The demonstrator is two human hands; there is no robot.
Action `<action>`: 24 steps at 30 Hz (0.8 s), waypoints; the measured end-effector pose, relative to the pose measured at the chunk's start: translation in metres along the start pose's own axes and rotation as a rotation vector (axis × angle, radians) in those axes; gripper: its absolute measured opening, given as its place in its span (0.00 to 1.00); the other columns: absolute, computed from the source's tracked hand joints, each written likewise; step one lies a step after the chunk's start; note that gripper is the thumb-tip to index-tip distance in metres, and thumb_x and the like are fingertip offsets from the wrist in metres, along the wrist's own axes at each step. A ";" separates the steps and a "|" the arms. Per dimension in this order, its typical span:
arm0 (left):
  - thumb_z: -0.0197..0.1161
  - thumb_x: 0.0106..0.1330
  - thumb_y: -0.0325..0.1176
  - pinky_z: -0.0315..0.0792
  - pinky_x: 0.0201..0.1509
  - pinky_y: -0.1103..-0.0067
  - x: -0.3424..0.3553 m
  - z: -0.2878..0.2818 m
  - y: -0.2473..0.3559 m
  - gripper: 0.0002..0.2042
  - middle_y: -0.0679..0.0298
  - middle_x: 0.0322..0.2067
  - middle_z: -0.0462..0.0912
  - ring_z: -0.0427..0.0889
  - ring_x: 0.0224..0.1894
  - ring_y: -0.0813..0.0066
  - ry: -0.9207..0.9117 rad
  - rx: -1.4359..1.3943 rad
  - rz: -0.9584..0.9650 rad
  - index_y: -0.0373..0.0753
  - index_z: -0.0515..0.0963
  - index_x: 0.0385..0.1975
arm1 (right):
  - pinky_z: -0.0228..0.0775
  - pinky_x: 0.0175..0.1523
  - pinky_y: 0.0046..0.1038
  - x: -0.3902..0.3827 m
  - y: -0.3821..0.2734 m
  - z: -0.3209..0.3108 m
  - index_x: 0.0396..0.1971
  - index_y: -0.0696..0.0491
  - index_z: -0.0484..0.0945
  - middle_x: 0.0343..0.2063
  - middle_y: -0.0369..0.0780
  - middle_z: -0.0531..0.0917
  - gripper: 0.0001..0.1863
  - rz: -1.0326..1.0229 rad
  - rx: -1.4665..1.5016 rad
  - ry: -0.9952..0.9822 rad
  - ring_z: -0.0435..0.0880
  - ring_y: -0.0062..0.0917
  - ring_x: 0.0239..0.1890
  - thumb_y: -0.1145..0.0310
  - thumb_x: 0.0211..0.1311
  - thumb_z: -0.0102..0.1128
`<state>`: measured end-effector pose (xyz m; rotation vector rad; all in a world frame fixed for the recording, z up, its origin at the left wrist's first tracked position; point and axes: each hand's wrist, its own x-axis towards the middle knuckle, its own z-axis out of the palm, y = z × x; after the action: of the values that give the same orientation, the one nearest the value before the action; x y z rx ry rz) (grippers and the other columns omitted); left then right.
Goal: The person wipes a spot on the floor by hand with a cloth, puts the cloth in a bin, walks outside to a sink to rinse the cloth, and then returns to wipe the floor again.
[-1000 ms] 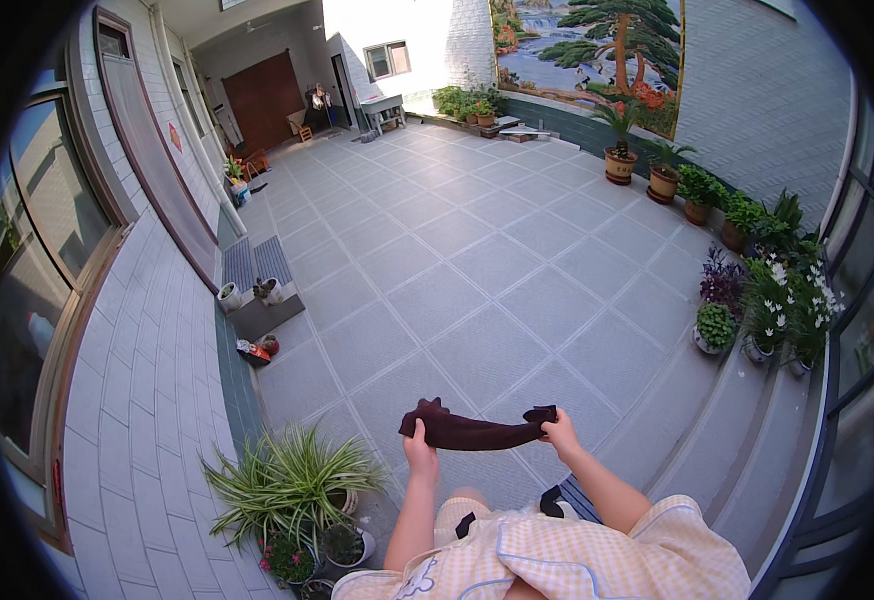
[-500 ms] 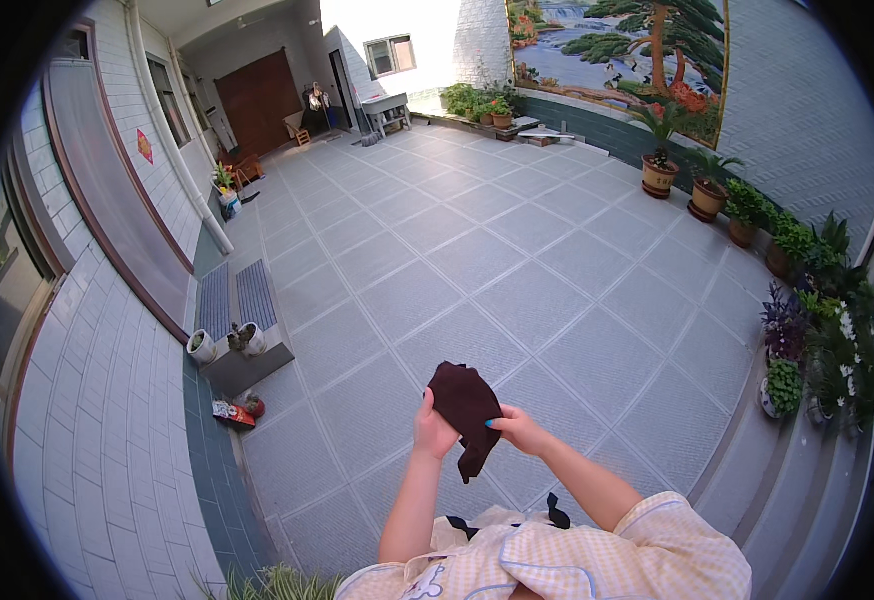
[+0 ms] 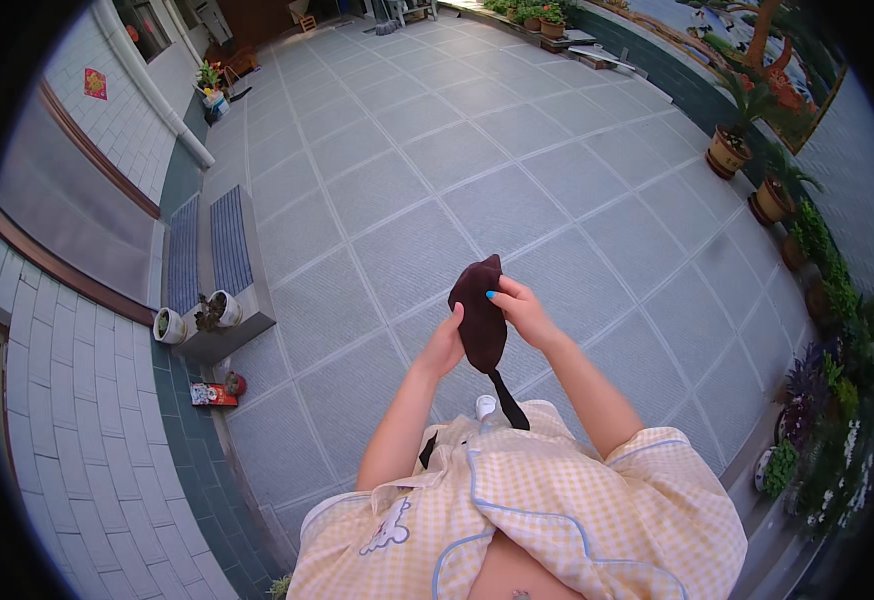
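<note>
In front of me I hold a dark maroon cloth [image 3: 479, 320], bunched into an oblong shape, with a narrow dark strip [image 3: 509, 400] hanging below it. My left hand [image 3: 445, 338] grips its left side, thumb pointing up. My right hand [image 3: 517, 308] grips its right side, with a blue-nailed thumb lying on the cloth's front. My yellow checked clothing [image 3: 597, 500] fills the lower middle, and a white shoe [image 3: 486, 405] shows past its edge, below the cloth.
Grey tiled floor [image 3: 377, 260] stretches ahead. At the left are a step with striped mats [image 3: 229, 240], small white pots [image 3: 167, 326], a red package [image 3: 211, 394] and a wall pipe [image 3: 157, 100]. Potted plants [image 3: 727, 150] line the right wall, beside step edges [image 3: 727, 470] lower right.
My hands have raised the cloth in the view and brought it from stretched sideways to a bunched, upright shape. The view has tipped downward, showing more of my clothing and less of the far walls.
</note>
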<state>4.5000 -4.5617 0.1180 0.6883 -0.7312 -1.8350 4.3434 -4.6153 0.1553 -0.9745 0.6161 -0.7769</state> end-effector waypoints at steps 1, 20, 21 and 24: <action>0.44 0.63 0.53 0.61 0.57 0.74 0.017 -0.013 0.017 0.28 0.62 0.51 0.69 0.69 0.52 0.73 0.010 0.035 -0.026 0.34 0.61 0.54 | 0.65 0.45 0.22 0.028 -0.008 -0.002 0.44 0.55 0.70 0.37 0.35 0.76 0.14 -0.058 -0.180 0.000 0.73 0.18 0.41 0.71 0.58 0.44; 0.41 0.67 0.41 0.62 0.57 0.70 0.552 -0.299 0.310 0.22 0.58 0.53 0.67 0.67 0.54 0.67 -0.031 -0.326 -0.068 0.32 0.59 0.54 | 0.60 0.28 0.17 0.661 -0.128 -0.200 0.24 0.53 0.70 0.20 0.31 0.72 0.10 0.037 -0.263 0.269 0.67 0.11 0.23 0.62 0.57 0.55; 0.42 0.67 0.42 0.61 0.58 0.70 0.581 -0.309 0.322 0.22 0.58 0.54 0.65 0.67 0.55 0.67 -0.073 -0.357 -0.081 0.33 0.58 0.55 | 0.60 0.30 0.18 0.691 -0.129 -0.213 0.25 0.52 0.70 0.21 0.31 0.72 0.10 0.015 -0.141 0.265 0.67 0.12 0.24 0.62 0.58 0.53; 0.40 0.66 0.45 0.57 0.60 0.69 0.674 -0.352 0.350 0.25 0.59 0.57 0.62 0.64 0.57 0.67 -0.052 -0.245 -0.081 0.34 0.56 0.57 | 0.60 0.34 0.19 0.780 -0.138 -0.257 0.23 0.52 0.70 0.23 0.30 0.71 0.10 0.066 -0.150 0.196 0.66 0.12 0.26 0.62 0.60 0.50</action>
<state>4.7387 -5.3618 0.0613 0.5184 -0.5059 -1.9824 4.5626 -5.4148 0.0769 -1.0164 0.8826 -0.7808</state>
